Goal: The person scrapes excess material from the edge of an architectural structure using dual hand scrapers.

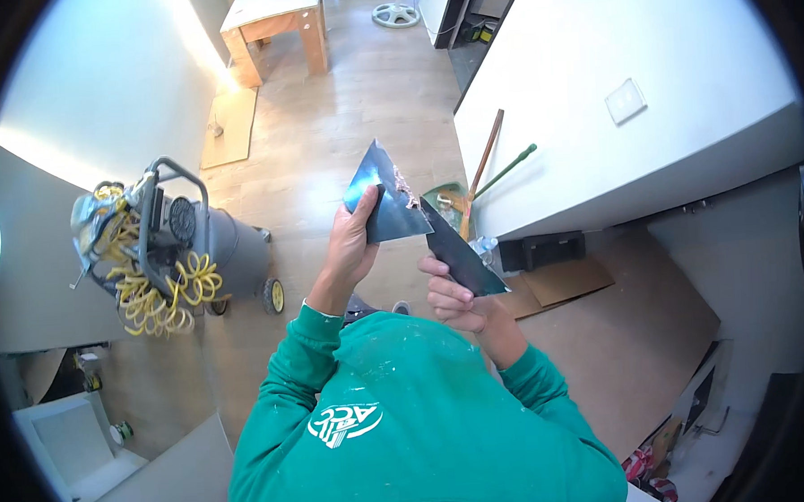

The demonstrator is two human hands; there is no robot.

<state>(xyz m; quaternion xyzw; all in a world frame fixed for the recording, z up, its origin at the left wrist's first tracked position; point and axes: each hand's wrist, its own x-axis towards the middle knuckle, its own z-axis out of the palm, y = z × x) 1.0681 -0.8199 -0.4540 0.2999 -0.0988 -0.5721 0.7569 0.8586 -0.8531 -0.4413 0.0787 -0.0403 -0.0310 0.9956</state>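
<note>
My left hand [353,244] is closed around one corner of a shiny, dark metal spreader plate [399,220], thumb on top. Pale pinkish, clumpy filler [406,190] sticks along its right edge. To its right, my right hand [453,298] grips a narrower dark metal spreader plate [459,253], fingers curled about its lower part. The upper end of this second plate meets or overlaps the right corner of the first; I cannot tell whether they touch. Both plates are held up in front of my green sweatshirt [407,376].
A grey wheeled machine [241,258] with a coiled yellow hose stands at left. Ahead is a wooden stool [275,21]; cardboard [229,128] lies by the left wall. Right of my hands, a green-handled tool [506,170] and a brown stick lean by the white wall. More cardboard [569,281] lies nearby.
</note>
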